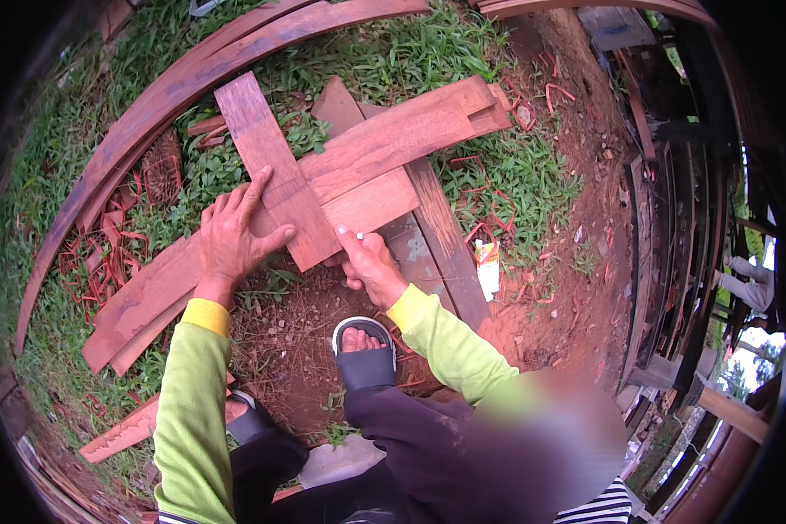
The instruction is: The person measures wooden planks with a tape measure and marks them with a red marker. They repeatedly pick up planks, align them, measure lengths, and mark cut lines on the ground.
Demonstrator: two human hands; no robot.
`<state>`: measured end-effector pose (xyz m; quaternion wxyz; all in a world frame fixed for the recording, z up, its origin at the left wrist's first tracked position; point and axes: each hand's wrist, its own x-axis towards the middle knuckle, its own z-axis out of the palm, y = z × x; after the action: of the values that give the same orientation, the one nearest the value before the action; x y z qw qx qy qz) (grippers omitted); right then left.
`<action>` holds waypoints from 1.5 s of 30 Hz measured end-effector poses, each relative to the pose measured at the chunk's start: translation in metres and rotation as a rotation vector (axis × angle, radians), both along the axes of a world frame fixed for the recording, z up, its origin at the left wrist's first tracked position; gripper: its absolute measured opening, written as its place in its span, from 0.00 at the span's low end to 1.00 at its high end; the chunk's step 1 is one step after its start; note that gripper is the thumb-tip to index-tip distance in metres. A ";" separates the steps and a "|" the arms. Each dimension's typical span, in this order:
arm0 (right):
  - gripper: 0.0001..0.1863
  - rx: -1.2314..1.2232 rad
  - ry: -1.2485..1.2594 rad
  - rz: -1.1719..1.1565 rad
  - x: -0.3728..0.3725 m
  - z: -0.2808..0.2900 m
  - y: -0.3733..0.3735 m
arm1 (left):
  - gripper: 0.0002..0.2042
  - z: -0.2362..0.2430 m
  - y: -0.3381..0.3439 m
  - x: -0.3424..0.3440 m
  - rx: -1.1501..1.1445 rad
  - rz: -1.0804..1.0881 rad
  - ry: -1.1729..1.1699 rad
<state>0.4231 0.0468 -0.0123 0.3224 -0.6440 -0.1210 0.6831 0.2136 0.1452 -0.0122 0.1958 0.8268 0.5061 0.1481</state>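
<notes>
Hands: two. The left hand (pixel 236 229) is spread wide, its fingers and thumb on the left edge of a short plank (pixel 275 170). The right hand (pixel 372 266) is curled and narrow at that plank's lower right corner, a tiny white tip (pixel 359 235) showing at its fingers; cannot tell whether the hand grips the tip, the plank or both.

Short plank: one, lying crosswise on top of one long plank (pixel 402 131). At least one further long plank (pixel 146 335) shows beneath. One lighter wood piece (pixel 380 201) lies to the right of the short plank, against the long plank's lower side.

Appearance of the short plank: flat, straight-sided, reddish brown with darker purplish streaks; far end squared, near end cut at a slight slant.

Around: one worn brown board (pixel 450 240) under the stack, at right; at least two curved wood strips (pixel 127 144) on the grass (pixel 79 118) at upper left; one white packet (pixel 487 271) with yellow and red marks, beside the worn board; two dark sandals (pixel 364 368) below. Red straps (pixel 105 262) lie scattered, too tangled to count.
</notes>
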 end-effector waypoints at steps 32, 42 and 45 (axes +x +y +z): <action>0.09 0.605 -0.223 0.179 0.018 0.007 0.108 | 0.45 -0.002 0.003 0.005 -0.049 -0.016 -0.009; 0.07 0.858 -0.551 0.293 0.014 -0.010 0.113 | 0.45 -0.001 0.003 0.005 -0.081 -0.017 0.017; 0.07 0.888 -0.605 0.368 0.015 -0.006 0.115 | 0.45 -0.002 0.003 0.004 -0.074 -0.017 0.019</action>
<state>0.4384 0.1618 -0.0187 0.3888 -0.5819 -0.5938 0.3969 0.2176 0.1486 -0.0140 0.2227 0.8245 0.5062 0.1197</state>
